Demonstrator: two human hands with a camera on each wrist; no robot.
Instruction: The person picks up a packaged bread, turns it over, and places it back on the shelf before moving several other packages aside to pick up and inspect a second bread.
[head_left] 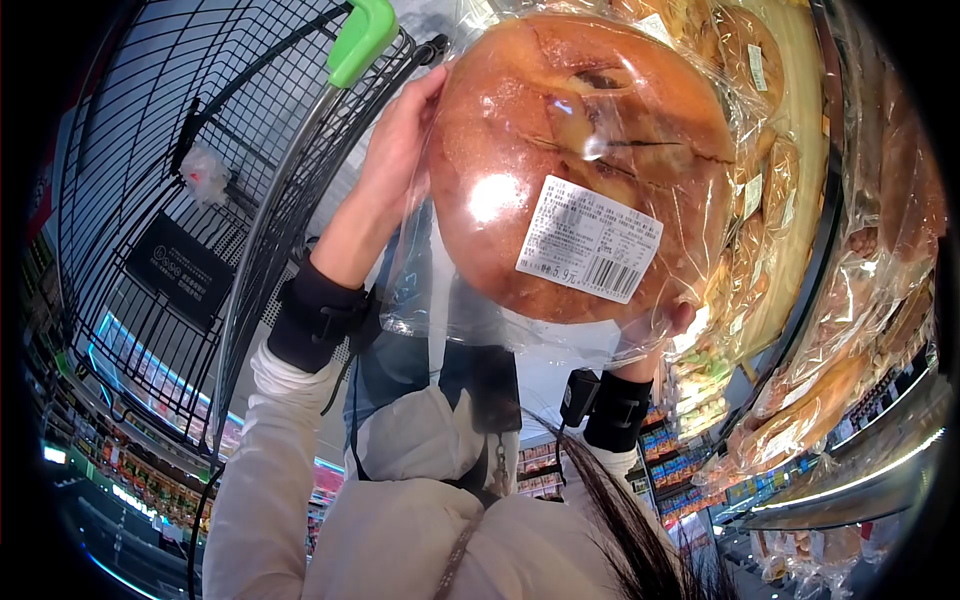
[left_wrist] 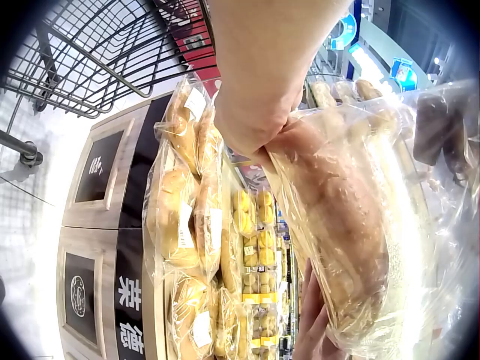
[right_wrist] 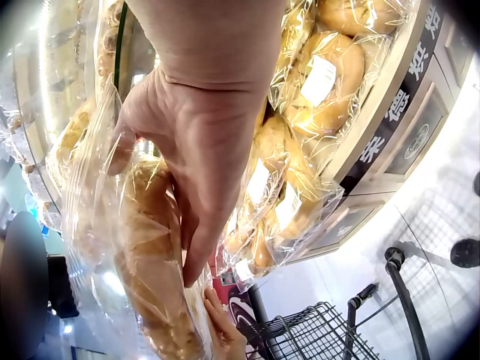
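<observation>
Two hands grip bagged loaf point(head_left: 580, 165) at frame center: left hand point(head_left: 398, 140) on its left edge, right hand point(head_left: 672, 322) at lower right, cart point(head_left: 200, 180) upper left.

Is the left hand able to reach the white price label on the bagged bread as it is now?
Probably not at once: the left hand grips the edge of the bagged bread, and the price label sits on the face, apart from its fingers. Nothing covers the label, though.
</observation>
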